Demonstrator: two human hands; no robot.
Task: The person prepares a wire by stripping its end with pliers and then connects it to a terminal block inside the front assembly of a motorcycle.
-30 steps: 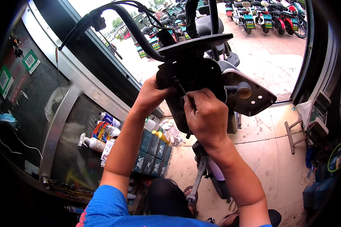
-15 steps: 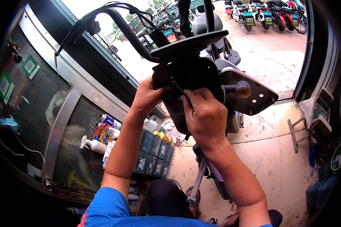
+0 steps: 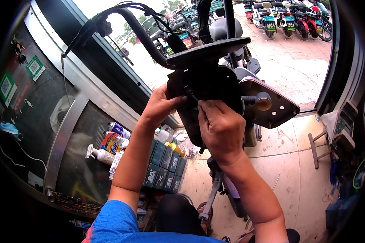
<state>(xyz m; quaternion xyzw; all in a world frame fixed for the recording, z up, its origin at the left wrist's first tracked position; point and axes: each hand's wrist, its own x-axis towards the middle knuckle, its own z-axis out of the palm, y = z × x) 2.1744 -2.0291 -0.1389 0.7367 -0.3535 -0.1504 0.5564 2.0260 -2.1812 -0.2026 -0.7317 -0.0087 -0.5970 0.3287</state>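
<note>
A black panel [image 3: 211,85] of a scooter's front end stands before me, dark and low in detail. My left hand [image 3: 162,106] wraps round its left edge, thumb in front and the other fingers hidden behind. My right hand [image 3: 222,128] is closed in a pinch on the lower end of a thin rod [image 3: 194,96], which slants up and left into the dark panel beside my left thumb. Where the rod's upper end sits is too dark to make out. Above the panel the black handlebar [image 3: 140,34] curves up with cables on it.
A grey plate with holes [image 3: 271,106] sticks out right of the panel. Spray bottles [image 3: 103,155] and dark boxes [image 3: 162,170] stand at left by the glass door. A wooden stool [image 3: 318,148] stands at right. Parked scooters [image 3: 288,20] line the pavement outside.
The scooter's front end and both hands sit slightly further right and lower in the picture. My right hand keeps its pinch on the rod, and my left hand stays on the panel.
</note>
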